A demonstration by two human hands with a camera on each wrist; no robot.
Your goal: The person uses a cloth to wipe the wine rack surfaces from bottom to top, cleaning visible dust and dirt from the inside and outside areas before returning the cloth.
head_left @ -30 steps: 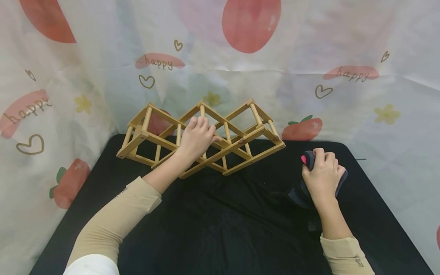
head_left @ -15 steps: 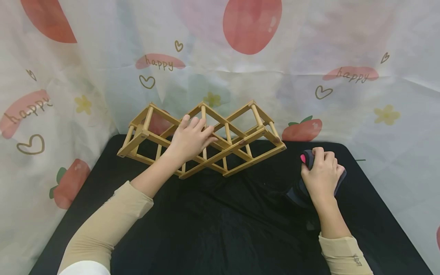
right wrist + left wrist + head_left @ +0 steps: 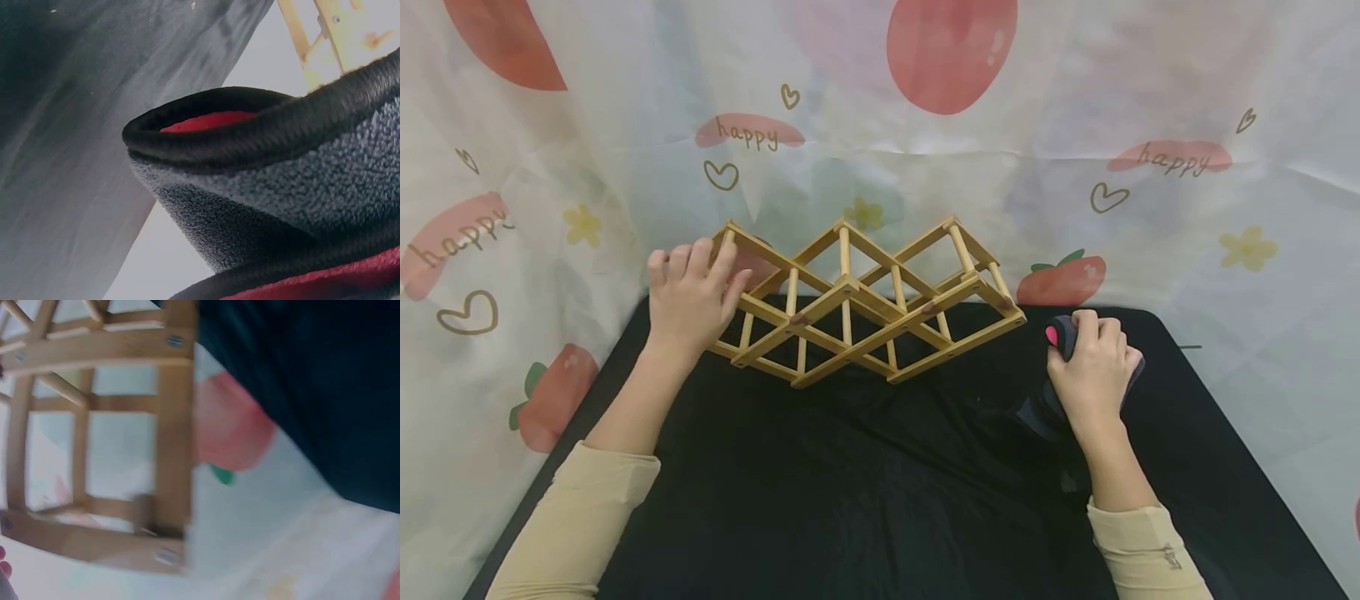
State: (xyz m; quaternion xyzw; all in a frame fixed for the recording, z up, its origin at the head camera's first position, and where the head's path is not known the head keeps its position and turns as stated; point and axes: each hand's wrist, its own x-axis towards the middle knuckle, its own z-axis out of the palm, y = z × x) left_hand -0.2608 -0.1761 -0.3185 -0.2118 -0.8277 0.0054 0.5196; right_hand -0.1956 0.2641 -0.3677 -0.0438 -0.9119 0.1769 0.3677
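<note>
Left hand, fingers extended, at rack's 9 o'clock end; right hand grips dark cloth, well off rack; tabletop edge near, 3 o'clock.

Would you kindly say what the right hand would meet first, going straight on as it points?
The right hand would probably meet the white, fruit-printed fabric curtain beyond the black table, though depth is unclear.

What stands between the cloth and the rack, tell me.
Nothing visible: in the head view, only a gap over the table separates the cloth in the right hand from the right end of the rack. The left hand is at the left end, out of that path.
</note>
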